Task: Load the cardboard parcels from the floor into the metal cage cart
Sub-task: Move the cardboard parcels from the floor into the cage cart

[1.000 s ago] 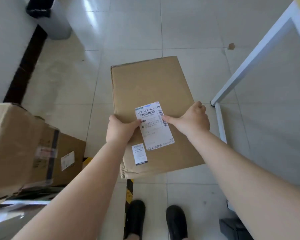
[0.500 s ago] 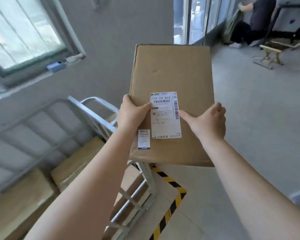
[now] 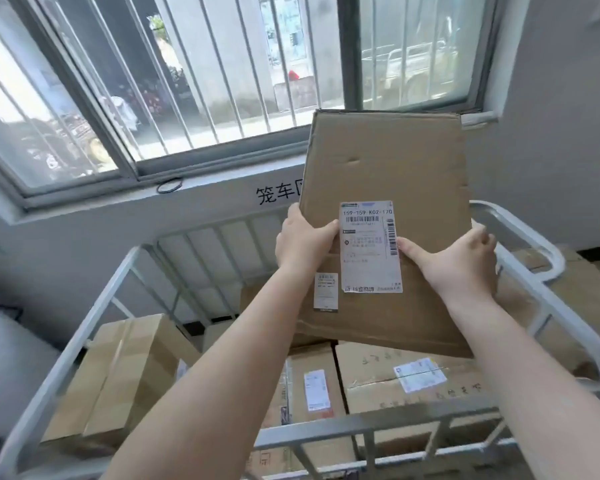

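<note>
Barred window behind cage cart; both hands hold parcel above it.

Held parcel centre-right of frame, above cage cart. Left hand on its left edge, right hand on its right edge. Cart fills lower frame; parcels inside: one lower left, two lower centre and lower right, under held parcel. Window behind cart, upper frame.
</note>
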Motion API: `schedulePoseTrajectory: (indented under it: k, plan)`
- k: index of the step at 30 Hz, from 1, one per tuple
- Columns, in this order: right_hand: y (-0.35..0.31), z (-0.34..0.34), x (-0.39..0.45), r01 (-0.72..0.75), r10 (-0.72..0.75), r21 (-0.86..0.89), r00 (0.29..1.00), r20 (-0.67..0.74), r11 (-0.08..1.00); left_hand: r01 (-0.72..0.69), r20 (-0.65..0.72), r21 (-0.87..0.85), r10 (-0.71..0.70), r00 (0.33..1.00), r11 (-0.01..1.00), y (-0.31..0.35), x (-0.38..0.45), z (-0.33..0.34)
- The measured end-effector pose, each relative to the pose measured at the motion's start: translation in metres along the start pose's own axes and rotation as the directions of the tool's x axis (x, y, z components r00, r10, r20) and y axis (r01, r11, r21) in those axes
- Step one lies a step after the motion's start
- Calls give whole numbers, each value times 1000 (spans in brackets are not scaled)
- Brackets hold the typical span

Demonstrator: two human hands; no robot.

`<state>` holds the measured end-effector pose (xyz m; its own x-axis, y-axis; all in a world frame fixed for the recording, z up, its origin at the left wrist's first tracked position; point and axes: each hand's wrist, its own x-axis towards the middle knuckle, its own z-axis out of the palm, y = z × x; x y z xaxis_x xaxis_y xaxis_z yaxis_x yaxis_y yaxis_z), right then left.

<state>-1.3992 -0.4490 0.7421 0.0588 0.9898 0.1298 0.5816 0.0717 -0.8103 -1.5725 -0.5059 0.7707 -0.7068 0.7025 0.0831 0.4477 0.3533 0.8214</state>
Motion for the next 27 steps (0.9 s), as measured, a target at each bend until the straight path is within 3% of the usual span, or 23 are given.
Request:
schedulePoseTrajectory:
  k: [9,15,21,27]
  plan:
    - [-96,179,-32,115,-112,3,965,237,993,181,-165,-25,-182,969,983,-130,97,-120]
    - [-155,278,-28,218,-214,32,902,375,975,284,-271,-149,-315,910,947,-184,152,-174]
    - [-213,355,-37,289,-281,45,866,414,956,315,-336,-203,-368,867,927,-231,207,-231]
    - [-261,434,-59,269,-250,3,892,378,963,301,-276,-246,-364,889,921,-289,268,-284]
